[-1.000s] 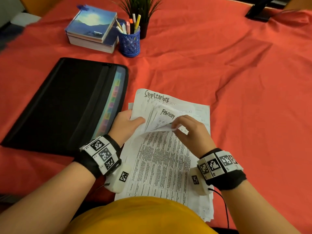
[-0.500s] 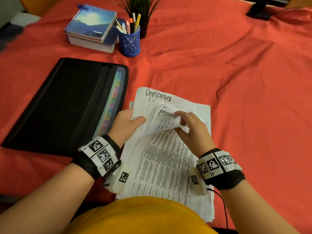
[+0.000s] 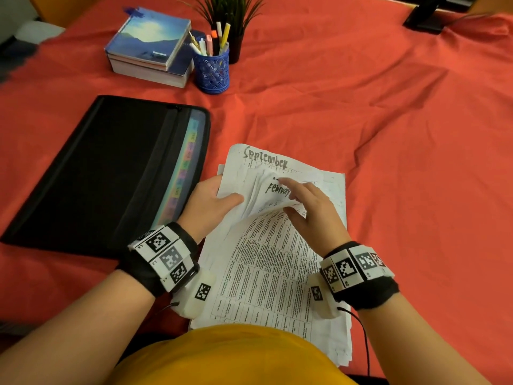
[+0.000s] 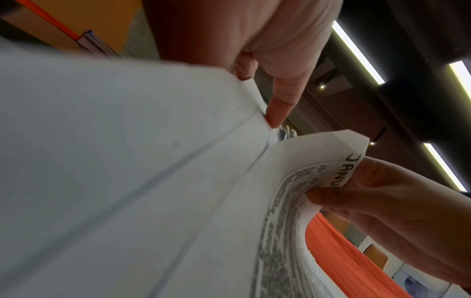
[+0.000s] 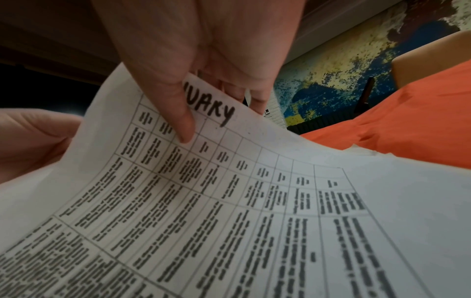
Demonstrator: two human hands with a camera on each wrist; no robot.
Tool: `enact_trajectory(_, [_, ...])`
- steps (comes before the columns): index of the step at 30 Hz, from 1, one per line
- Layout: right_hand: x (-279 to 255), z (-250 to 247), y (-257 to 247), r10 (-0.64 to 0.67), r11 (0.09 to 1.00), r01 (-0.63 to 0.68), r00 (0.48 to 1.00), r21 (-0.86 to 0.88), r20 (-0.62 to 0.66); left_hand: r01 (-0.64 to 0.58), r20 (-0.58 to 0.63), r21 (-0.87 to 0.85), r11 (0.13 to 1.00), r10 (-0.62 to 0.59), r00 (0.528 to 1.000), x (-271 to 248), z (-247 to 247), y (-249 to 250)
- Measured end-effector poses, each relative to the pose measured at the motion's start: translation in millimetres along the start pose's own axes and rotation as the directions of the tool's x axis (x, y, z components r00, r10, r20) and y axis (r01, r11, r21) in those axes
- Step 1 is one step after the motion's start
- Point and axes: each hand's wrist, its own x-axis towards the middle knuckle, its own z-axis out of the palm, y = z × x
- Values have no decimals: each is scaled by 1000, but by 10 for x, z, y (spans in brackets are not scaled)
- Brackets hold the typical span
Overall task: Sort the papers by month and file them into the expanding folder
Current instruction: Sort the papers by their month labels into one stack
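Observation:
A stack of printed papers [image 3: 266, 273] lies on the red cloth in front of me. My left hand [image 3: 211, 207] grips a raised bunch of sheets at their left edge, thumb [image 4: 277, 108] on top. In that bunch a sheet marked February [image 3: 273, 188] shows, and a September sheet [image 3: 265, 158] lies behind it. My right hand [image 3: 308, 207] pinches the curled top edge of a sheet marked January [image 4: 318, 161], thumb [image 5: 183, 113] on its printed face [image 5: 229, 191], fingers behind. The black expanding folder [image 3: 105, 168] lies flat at the left, with its coloured tabs [image 3: 183, 168] facing the papers.
At the far side stand two stacked books [image 3: 150, 48], a blue pen cup [image 3: 212, 69] and a small potted plant [image 3: 233, 20]. A dark stand [image 3: 427, 15] sits at the far right corner. The red cloth [image 3: 402, 162] is wrinkled to the right.
My right hand has moved forward and slightly up along the sheet's top edge, curling the paper higher. The February sheet shows more fully. The left hand has kept its grip.

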Motion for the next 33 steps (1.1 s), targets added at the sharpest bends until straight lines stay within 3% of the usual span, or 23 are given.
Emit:
enact_trajectory(9, [-86,-45,8,-60,998,58,996,-24,-68,18,-12,-34,999,-18,1000,8,-30,-28])
enact_trajectory(14, [-36,-124,-9,67,994,-71,997,-78,-46,9,13,-38,999,-9,1000,-5,-17,-13])
enact_trajectory(18, [43,-143,-37,70,988,-67,997,-142,15,-5,27,-24,1000,6,1000,-9,-11,-1])
enact_trajectory(24, [-25,-131,-40,36,990,-52,992,-130,-119,3,-11,-50,999,-3,1000,-2,-27,5])
enact_trajectory(33, [-106,-67,-23,-66,976,26,982,-215,-179,5,5,-59,998,-5,1000,-11,-15,-2])
